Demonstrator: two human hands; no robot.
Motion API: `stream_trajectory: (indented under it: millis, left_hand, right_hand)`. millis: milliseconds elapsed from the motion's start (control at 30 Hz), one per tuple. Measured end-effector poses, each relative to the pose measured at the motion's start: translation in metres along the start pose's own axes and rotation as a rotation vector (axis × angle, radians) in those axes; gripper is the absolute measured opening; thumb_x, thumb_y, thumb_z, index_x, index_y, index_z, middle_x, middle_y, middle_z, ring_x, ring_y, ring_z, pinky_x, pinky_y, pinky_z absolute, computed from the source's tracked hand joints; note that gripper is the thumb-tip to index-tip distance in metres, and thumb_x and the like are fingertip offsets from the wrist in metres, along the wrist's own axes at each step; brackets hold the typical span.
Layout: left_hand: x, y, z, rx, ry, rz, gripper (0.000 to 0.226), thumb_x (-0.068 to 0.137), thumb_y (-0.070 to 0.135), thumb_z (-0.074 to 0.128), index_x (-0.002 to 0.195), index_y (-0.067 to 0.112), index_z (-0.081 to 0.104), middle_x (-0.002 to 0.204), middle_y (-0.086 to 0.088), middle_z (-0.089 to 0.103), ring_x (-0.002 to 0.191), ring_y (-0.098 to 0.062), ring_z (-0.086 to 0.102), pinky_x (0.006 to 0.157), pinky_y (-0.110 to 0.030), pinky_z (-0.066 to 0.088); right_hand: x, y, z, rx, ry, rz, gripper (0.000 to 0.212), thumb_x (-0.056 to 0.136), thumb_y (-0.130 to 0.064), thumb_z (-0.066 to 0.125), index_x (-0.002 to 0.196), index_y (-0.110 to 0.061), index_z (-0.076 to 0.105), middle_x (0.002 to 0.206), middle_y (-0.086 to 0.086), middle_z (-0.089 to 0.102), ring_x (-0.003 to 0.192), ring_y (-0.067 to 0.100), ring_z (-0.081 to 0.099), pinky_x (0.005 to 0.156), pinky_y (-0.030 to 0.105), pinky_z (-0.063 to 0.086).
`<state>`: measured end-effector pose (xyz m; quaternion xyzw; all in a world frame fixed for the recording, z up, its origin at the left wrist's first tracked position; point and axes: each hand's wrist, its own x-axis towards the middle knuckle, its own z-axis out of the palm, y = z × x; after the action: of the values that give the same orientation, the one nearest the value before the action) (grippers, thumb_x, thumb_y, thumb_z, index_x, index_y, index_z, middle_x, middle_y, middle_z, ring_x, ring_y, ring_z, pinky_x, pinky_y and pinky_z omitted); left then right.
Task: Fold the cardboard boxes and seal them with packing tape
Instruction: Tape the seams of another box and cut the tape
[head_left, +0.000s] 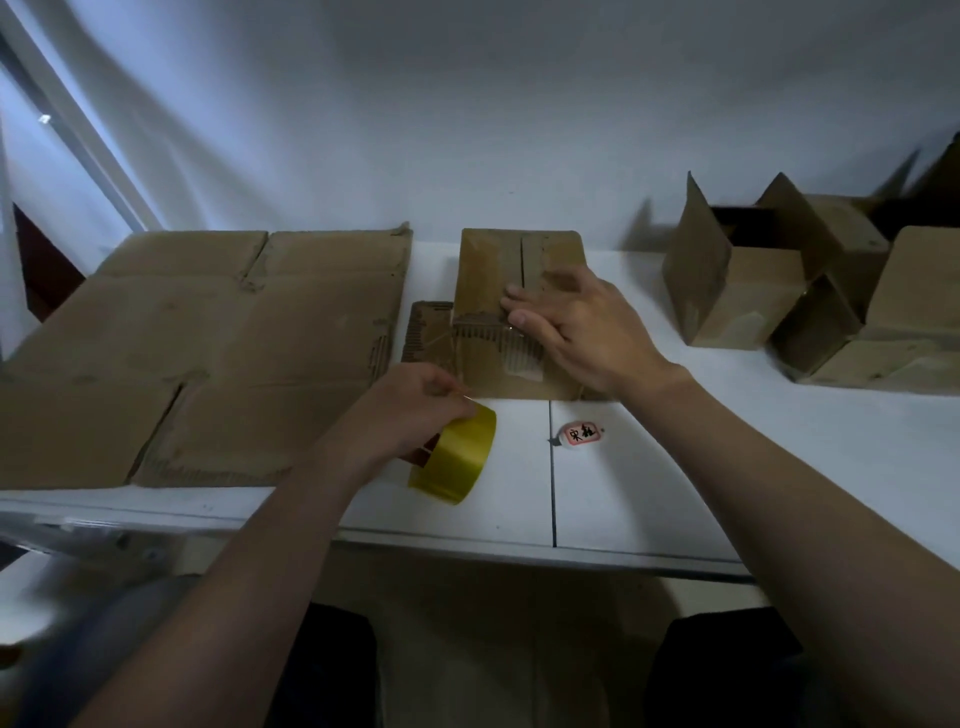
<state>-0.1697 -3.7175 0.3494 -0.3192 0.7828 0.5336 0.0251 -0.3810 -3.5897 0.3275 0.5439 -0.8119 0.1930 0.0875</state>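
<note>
A small folded cardboard box (493, 265) stands on the white table (727, 441) in the middle, its closed flaps facing me with a seam down the centre. My right hand (576, 332) lies flat on the box's near face, fingers straight, pressing near the seam. My left hand (410, 410) grips a roll of yellow packing tape (457, 457) just in front of the box, left of its lower corner. A strip of tape seems to run from the roll up to the box, though it is faint.
A large flattened cardboard sheet (208, 338) covers the table's left side. Several folded boxes (779, 280) with raised flaps stand at the right back. A small white tag with red print (579, 436) lies near the front. The table's front edge runs just below the tape roll.
</note>
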Motion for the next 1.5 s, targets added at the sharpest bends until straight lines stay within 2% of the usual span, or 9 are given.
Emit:
stream_trajectory:
  millis: [267,500,733,833,933,1100,1267,1433,1500]
  left_hand:
    - [0.018,-0.004,-0.011,-0.013,-0.080,-0.007,0.012,0.092,0.034,0.070,0.104,0.032,0.070,0.104,0.002,0.067,0.086,-0.020,0.070,0.065,-0.032,0.057]
    - [0.018,-0.005,-0.012,-0.040,-0.087,0.002,0.014,0.092,0.032,0.070,0.105,0.030,0.069,0.102,0.002,0.067,0.085,-0.018,0.069,0.063,-0.030,0.056]
    - [0.013,-0.007,-0.012,-0.049,-0.075,0.025,0.016,0.092,0.035,0.070,0.107,0.032,0.065,0.106,0.003,0.065,0.090,-0.017,0.068,0.061,-0.027,0.055]
    - [0.009,-0.006,-0.012,-0.078,-0.067,0.026,0.020,0.092,0.041,0.070,0.109,0.031,0.065,0.108,0.003,0.067,0.089,-0.018,0.070,0.063,-0.029,0.058]
    - [0.005,-0.003,-0.012,-0.197,-0.039,-0.014,0.038,0.091,0.054,0.066,0.116,0.025,0.066,0.108,-0.003,0.071,0.088,-0.023,0.074,0.067,-0.036,0.061]
    - [-0.006,0.009,-0.003,-0.484,0.021,-0.020,0.034,0.101,0.045,0.054,0.120,0.019,0.065,0.106,-0.012,0.074,0.082,-0.026,0.074,0.065,-0.039,0.061]
    - [-0.018,0.020,0.007,-0.714,0.003,-0.010,0.031,0.103,0.036,0.054,0.122,0.013,0.063,0.100,-0.013,0.077,0.085,-0.027,0.076,0.071,-0.041,0.063]
    - [-0.031,0.026,0.010,-0.727,-0.032,0.006,0.029,0.101,0.031,0.058,0.120,0.010,0.066,0.106,-0.019,0.075,0.093,-0.031,0.074,0.074,-0.040,0.063]
    - [-0.032,0.026,0.010,-0.669,0.048,0.019,0.025,0.099,0.030,0.062,0.114,0.013,0.071,0.102,-0.011,0.075,0.091,-0.022,0.073,0.073,-0.034,0.061]
  right_hand:
    - [-0.004,0.011,0.032,-0.168,0.319,-0.155,0.048,0.096,-0.064,0.052,0.126,-0.032,0.072,0.128,-0.015,0.068,0.119,0.033,0.059,0.097,0.046,0.047]
    - [-0.009,0.012,0.034,-0.300,0.257,-0.199,0.076,0.074,-0.062,0.074,0.140,-0.026,0.061,0.141,-0.006,0.062,0.126,0.039,0.053,0.111,0.061,0.034]
    - [-0.009,-0.008,0.032,-0.264,0.274,-0.080,0.054,0.089,-0.060,0.065,0.132,-0.027,0.067,0.134,-0.006,0.067,0.140,0.034,0.046,0.117,0.063,0.024]
    - [-0.014,-0.007,0.035,-0.318,0.198,-0.091,0.077,0.074,-0.052,0.082,0.142,-0.026,0.058,0.145,-0.006,0.059,0.148,0.036,0.034,0.120,0.066,0.014]
    - [-0.019,-0.012,0.026,-0.294,0.208,-0.070,0.078,0.082,-0.062,0.070,0.149,-0.027,0.049,0.153,-0.005,0.050,0.149,0.036,0.027,0.120,0.063,0.013]
    - [-0.029,-0.055,-0.012,0.002,0.317,0.034,0.047,0.097,-0.054,0.053,0.135,-0.026,0.058,0.128,0.004,0.055,0.111,0.028,0.047,0.089,0.043,0.041]
    - [-0.044,-0.083,-0.028,0.381,-0.044,0.251,0.068,0.076,-0.078,0.061,0.128,-0.039,0.041,0.100,-0.018,0.058,0.090,0.008,0.059,0.072,0.034,0.049]
    - [-0.054,-0.080,-0.035,0.594,-0.061,0.263,0.055,0.080,-0.043,0.083,0.116,-0.034,0.042,0.091,-0.016,0.054,0.077,-0.007,0.056,0.058,0.014,0.041]
    - [-0.057,-0.079,-0.041,0.592,-0.041,0.249,0.052,0.080,-0.039,0.084,0.113,-0.033,0.043,0.095,-0.014,0.054,0.080,0.001,0.056,0.058,0.020,0.045]
